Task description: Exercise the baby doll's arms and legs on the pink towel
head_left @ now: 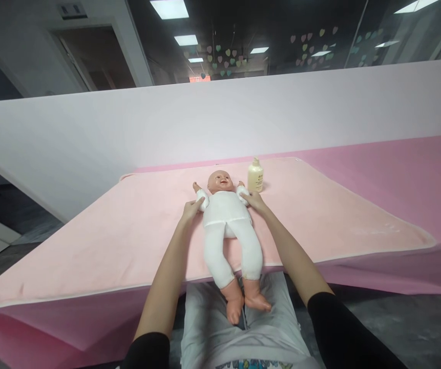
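A baby doll (226,210) with a white cloth body lies on its back, its head toward the wall. Its feet hang past the table's near edge, over my lap. At the doll's arm on the left, my left hand (192,209) is closed around the white sleeve part. My right hand (255,201) grips the doll's other arm between thumb and fingers. Just beyond my right hand stands a pale yellow pump bottle (255,177), upright and apart from the doll.
A light pink towel (128,230) covers much of the table, over a darker pink cloth (404,174) that hangs down at the front. Behind the table rises a low white wall (220,118) with dark glass (274,31) above it.
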